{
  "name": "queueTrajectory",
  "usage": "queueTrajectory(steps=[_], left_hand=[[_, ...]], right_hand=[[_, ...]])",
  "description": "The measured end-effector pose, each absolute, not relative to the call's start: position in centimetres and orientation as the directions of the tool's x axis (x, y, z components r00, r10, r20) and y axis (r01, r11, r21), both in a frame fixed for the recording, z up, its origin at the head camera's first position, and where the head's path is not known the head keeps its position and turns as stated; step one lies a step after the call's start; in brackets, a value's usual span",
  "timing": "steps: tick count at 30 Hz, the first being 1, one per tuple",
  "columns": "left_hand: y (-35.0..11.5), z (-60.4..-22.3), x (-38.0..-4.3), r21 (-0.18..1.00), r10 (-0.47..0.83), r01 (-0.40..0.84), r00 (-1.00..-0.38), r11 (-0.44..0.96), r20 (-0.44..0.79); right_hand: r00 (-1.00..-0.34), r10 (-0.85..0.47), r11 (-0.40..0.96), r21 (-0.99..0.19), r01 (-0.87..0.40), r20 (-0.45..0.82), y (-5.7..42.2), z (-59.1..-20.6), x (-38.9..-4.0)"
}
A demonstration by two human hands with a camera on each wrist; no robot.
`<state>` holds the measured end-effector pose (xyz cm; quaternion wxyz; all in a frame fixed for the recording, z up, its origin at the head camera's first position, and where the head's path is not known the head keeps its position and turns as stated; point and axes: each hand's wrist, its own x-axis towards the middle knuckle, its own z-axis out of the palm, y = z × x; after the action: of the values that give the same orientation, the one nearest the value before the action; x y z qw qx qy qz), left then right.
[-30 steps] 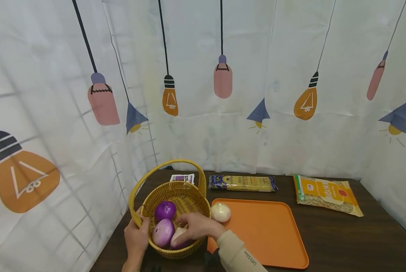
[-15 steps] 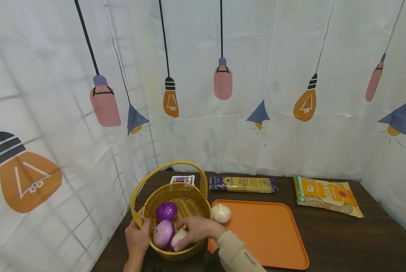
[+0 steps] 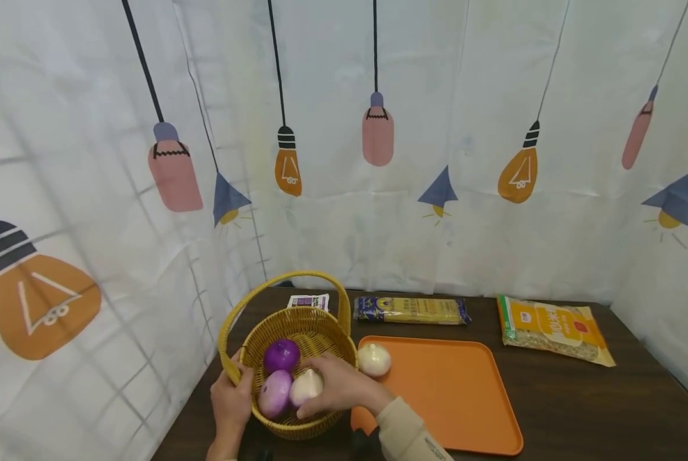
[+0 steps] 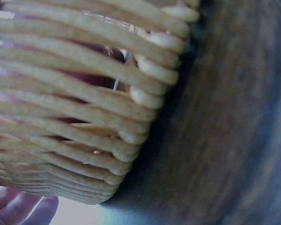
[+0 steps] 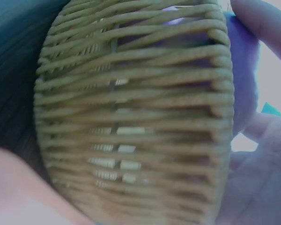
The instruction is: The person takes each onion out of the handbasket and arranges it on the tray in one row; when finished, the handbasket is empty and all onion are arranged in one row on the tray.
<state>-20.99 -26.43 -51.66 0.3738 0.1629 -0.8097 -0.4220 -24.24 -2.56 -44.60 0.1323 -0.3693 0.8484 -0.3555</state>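
Observation:
A yellow wicker basket (image 3: 320,333) with a tall arched handle stands on the table's left side. My left hand (image 3: 231,397) grips its left rim near the handle's foot; the left wrist view shows its fingertips (image 4: 25,208) under the weave. Inside lie a dark purple onion (image 3: 281,356) and a paler purple onion (image 3: 275,394). My right hand (image 3: 340,387) reaches in over the right rim and holds a pale-topped onion (image 3: 306,387) between thumb and fingers. In the right wrist view, a purple onion side (image 5: 243,70) shows beyond the rim between fingers and thumb.
An orange tray (image 3: 441,390) lies right of the basket, with a white onion (image 3: 374,360) at its upper left corner. Farther back are a noodle pack (image 3: 413,310), a small white-and-purple packet (image 3: 309,301) and a yellow grain bag (image 3: 555,330). Curtains hang behind and at the sides.
My right hand has risen slightly with the pale-topped onion, which now shows more of its top. The left hand keeps its grip on the basket.

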Motion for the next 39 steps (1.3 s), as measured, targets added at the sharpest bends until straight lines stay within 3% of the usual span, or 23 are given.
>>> queueTrajectory(steps=[9,16,25,39], left_hand=[[-26.8,-51.6,-20.9,0.815,-0.584,0.052,-0.671,0.577,0.457],[-26.7,-51.6,-20.9,0.828,-0.601,0.018,-0.679,0.561,0.422],[-26.4,-51.5,-21.0,0.823,-0.586,0.031,-0.688,0.567,0.429],[-26.4,-51.5,-21.0,0.811,-0.569,0.06,-0.682,0.582,0.46]], right_hand=[[-0.773,-0.624,0.399,-0.804,-0.441,0.114,-2.0,-44.9,-23.5],[-0.822,-0.524,0.331,-0.836,-0.438,0.223,-1.1,-45.4,-23.0],[-0.84,-0.436,0.236,-0.86,-0.452,0.322,0.3,-45.8,-22.4],[-0.849,-0.418,0.187,-0.884,-0.429,0.324,3.2,-46.0,-22.4]])
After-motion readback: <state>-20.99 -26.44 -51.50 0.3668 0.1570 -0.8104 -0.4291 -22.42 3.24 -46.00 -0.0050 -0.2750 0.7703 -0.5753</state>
